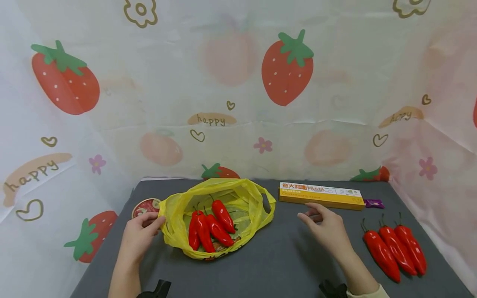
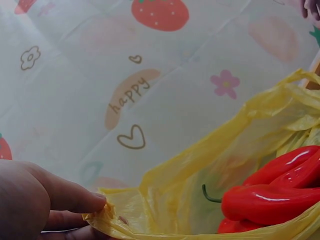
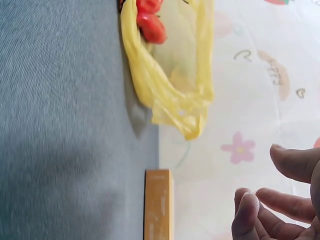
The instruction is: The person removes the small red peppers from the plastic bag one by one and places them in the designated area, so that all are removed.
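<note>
A yellow plastic bag [image 1: 171,215] lies spread wide on the grey table, its mouth facing up. Several red peppers [image 1: 203,229] with green stems are inside it. At the bag's left rim, my left hand [image 1: 138,234] pinches the plastic between thumb and fingers; the left wrist view shows the bunched edge in the grip. My right hand [image 1: 328,229] hovers over the table between the bag and three red peppers [image 1: 396,250] at the right. Its fingers are loosely bent, with a gap to the thumb and nothing held, as the right wrist view also shows.
Behind my right hand lies a yellow and white pasta box [image 1: 321,196], with a small purple packet [image 1: 374,203] at its right end. A round red item [image 1: 145,206] sits partly hidden behind the bag's left side. A strawberry-print curtain [image 1: 238,95] borders the table.
</note>
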The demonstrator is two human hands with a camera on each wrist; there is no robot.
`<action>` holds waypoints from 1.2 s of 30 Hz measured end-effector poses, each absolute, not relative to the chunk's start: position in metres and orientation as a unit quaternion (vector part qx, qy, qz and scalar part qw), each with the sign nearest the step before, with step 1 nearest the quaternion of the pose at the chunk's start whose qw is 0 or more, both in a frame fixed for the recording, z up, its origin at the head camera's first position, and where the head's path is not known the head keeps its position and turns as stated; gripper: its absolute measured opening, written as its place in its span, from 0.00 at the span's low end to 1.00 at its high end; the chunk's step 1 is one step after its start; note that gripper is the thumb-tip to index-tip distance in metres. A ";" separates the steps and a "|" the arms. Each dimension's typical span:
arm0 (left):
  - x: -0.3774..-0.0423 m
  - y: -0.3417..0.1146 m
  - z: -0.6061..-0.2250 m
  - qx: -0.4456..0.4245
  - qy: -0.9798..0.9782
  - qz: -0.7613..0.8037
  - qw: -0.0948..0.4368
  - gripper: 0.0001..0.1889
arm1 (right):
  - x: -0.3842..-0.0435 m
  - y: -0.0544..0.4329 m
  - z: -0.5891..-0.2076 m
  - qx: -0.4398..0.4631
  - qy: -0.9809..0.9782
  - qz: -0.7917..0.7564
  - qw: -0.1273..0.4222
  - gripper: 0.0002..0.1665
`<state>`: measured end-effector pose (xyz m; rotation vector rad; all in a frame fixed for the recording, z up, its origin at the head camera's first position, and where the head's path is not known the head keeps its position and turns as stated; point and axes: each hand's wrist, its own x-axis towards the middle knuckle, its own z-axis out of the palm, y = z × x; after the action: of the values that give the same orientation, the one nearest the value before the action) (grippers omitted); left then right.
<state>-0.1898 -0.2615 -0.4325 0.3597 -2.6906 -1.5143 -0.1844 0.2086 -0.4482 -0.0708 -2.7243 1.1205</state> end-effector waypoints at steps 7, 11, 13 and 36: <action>-0.189 -0.261 -0.432 0.114 -0.867 -0.485 0.020 0.22 | -0.194 0.189 -0.451 -0.001 -0.914 0.392 0.101 0.31; -0.188 -0.262 -0.431 0.116 -0.867 -0.484 0.024 0.22 | -0.200 0.176 -0.452 0.020 -0.909 0.402 0.107 0.28; -0.188 -0.261 -0.430 0.116 -0.868 -0.483 0.025 0.22 | -0.202 0.170 -0.453 0.027 -0.907 0.407 0.107 0.27; -0.188 -0.262 -0.434 0.120 -0.863 -0.490 0.020 0.24 | -0.222 0.102 -0.465 0.081 -0.876 0.474 0.042 0.25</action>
<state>-0.1885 -0.2621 -0.4337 0.3730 -2.6774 -1.5209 -0.2217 0.1022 -0.4650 0.2478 -2.6802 1.4498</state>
